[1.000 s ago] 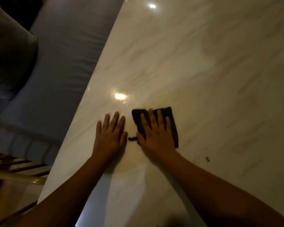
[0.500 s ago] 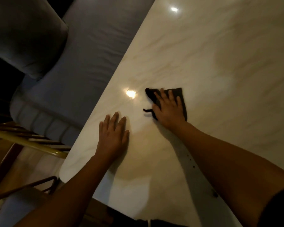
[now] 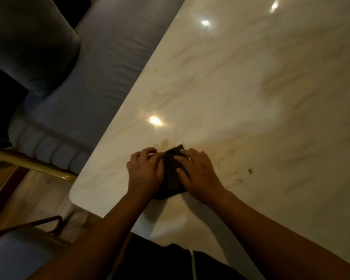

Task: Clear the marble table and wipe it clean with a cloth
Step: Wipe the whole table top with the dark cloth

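The marble table (image 3: pixel 240 87) looks cleared; crumbs (image 3: pixel 238 175) remain. Left hand (image 3: pixel 144 172) and right hand (image 3: pixel 198 174) together press the cloth (image 3: pixel 171 176) flat.

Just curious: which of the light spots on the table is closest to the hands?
The big glare spot, just beyond the cloth; the other two sit farther up.

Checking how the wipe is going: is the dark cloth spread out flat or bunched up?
Bunched, not spread flat. The cloth shows as a narrow dark strip between the left hand and right hand, both on it, on the marble table.
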